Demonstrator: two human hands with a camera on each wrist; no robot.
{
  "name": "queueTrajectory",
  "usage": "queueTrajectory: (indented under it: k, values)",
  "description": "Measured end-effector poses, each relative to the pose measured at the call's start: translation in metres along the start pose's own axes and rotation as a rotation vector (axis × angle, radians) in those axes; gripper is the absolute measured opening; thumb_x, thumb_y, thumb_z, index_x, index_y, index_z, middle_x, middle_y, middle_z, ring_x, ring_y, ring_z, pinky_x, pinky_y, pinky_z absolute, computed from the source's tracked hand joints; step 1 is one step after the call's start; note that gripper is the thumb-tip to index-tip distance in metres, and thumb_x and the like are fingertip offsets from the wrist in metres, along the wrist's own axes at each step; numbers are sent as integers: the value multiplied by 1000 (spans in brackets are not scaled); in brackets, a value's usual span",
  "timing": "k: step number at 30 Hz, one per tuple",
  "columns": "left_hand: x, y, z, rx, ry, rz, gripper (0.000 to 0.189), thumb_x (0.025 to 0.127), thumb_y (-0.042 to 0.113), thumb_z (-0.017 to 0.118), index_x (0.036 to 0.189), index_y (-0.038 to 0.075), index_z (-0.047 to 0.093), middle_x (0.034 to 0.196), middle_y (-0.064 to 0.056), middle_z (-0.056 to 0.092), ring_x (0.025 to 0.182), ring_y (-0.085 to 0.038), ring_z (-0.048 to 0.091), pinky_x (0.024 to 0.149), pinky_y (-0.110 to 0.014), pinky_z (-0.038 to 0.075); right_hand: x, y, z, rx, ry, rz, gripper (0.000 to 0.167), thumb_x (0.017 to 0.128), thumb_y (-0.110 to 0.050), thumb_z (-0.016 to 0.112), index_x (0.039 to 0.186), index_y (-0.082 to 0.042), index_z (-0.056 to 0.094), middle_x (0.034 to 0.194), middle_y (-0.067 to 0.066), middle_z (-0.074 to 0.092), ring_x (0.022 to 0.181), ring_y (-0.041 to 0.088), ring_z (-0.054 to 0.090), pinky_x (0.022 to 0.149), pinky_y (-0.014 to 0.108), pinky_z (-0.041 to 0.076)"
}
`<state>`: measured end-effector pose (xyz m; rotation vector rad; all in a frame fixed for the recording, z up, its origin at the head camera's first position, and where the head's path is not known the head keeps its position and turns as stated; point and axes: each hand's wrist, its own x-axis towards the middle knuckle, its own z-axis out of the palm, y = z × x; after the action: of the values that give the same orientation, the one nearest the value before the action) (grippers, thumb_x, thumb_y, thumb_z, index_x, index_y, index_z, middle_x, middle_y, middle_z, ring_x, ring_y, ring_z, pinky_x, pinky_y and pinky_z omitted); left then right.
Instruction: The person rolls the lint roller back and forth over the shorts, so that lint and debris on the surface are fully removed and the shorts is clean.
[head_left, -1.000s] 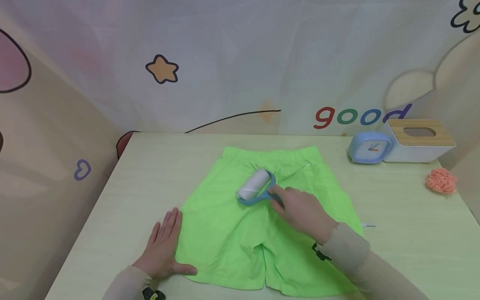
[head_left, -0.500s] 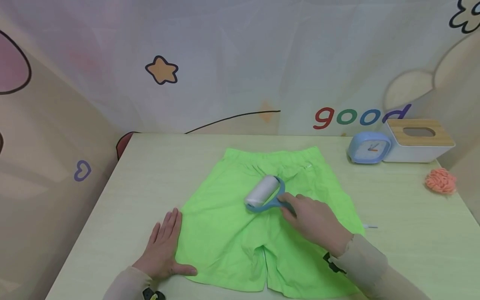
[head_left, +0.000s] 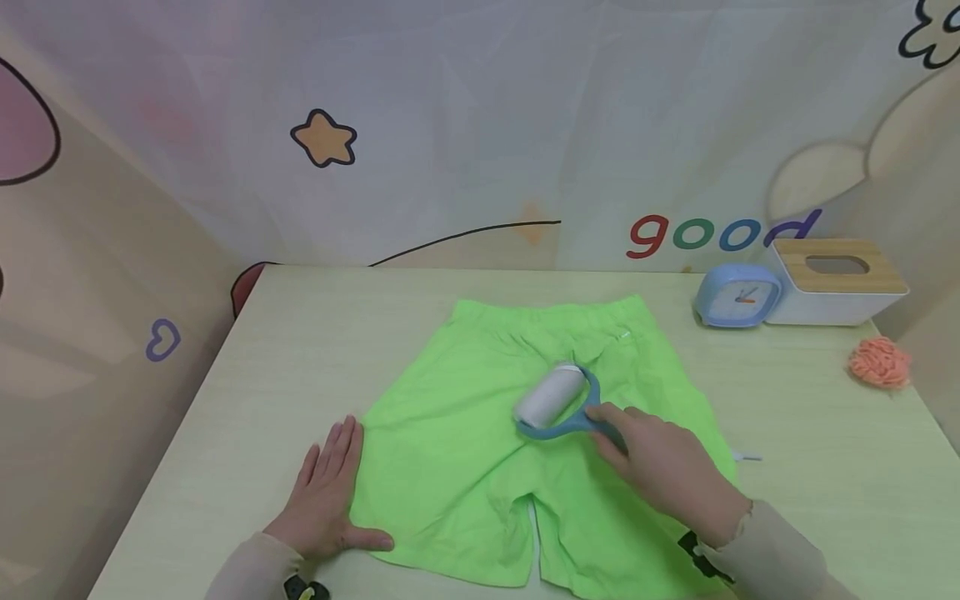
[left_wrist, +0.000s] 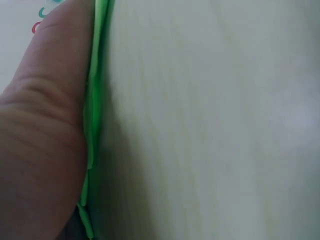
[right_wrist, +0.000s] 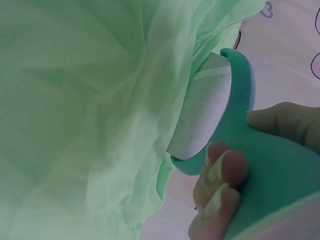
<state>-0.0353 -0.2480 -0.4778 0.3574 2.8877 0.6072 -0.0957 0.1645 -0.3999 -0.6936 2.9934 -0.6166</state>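
Observation:
Bright green shorts [head_left: 450, 433] lie spread on the table, waistband toward the back wall. A lint roller [head_left: 551, 396] with a white sheet roll and a blue frame rests on their upper middle. My right hand [head_left: 667, 467] grips its handle; in the right wrist view the fingers [right_wrist: 220, 172] curl round the handle while the roll [right_wrist: 202, 105] meets the cloth. At the left leg of the shorts, my left hand [head_left: 322, 500] lies flat with straight fingers. Its thumb presses on the lower hem, and the left wrist view shows the thumb [left_wrist: 50, 75] along the green edge.
A blue clock [head_left: 738, 296] stands at the back right beside a white tissue box [head_left: 840, 283] with a wooden lid. In front of them lies a coral-coloured crumpled bundle [head_left: 880, 362]. A small pale tag [head_left: 747, 457] pokes out at the shorts' right side. A printed cloth [head_left: 465, 125] hangs behind the table.
My right hand has drawn the lint roller to the right and a little toward me across the shorts. The cloth has shifted slightly with it. My left hand has stayed in place.

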Motion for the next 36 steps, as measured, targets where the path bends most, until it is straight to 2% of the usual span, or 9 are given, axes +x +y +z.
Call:
queueTrajectory:
  k: [7, 12, 20, 26, 31, 36]
  values:
    - [1, 6, -8, 16, -70, -46, 152, 50, 86, 66, 154, -1, -4, 161, -18, -8, 147, -35, -8, 114, -56, -1, -23, 3, -9, -32, 2, 40, 24, 92, -21, 66, 116, -18, 66, 73, -12, 55, 52, 2, 37, 43, 23, 33]
    - [0, 3, -6, 18, -61, -47, 152, 51, 86, 66, 154, 0, -4, 161, -17, -8, 147, -35, -7, 114, -55, -2, -41, 7, -17, -57, -20, 72, 23, 91, -22, 67, 114, -18, 66, 75, -12, 58, 57, 1, 42, 47, 24, 36]
    - [-1, 1, -3, -6, -63, -50, 151, 51, 85, 67, 154, 2, -6, 162, -16, -9, 147, -34, -9, 114, -55, -3, -59, 6, -29, -80, -101, 150, 24, 90, -24, 69, 113, -19, 65, 67, -11, 50, 55, 5, 39, 45, 28, 35]
    - [-1, 1, -1, -1, -51, -44, 152, 51, 85, 67, 154, 1, -5, 161, -17, -8, 147, -34, -8, 114, -54, -3, -57, 2, -34, -99, -114, 134, 19, 90, -21, 68, 108, -19, 64, 62, -12, 44, 52, 5, 36, 42, 27, 32]
    - [1, 4, -3, 1, -55, -45, 152, 50, 86, 67, 154, 1, -5, 162, -17, -8, 147, -34, -8, 114, -55, -3, -48, -1, -38, -112, -97, 91, 13, 90, -19, 68, 102, -18, 63, 60, -11, 42, 51, 5, 37, 42, 26, 32]
    - [2, 6, -5, 9, -62, -46, 152, 50, 86, 66, 154, 1, -5, 162, -17, -8, 147, -34, -8, 114, -55, -2, -37, -4, -40, -100, -91, 86, 7, 92, -17, 65, 94, -20, 59, 57, -9, 37, 49, 7, 35, 41, 27, 30]
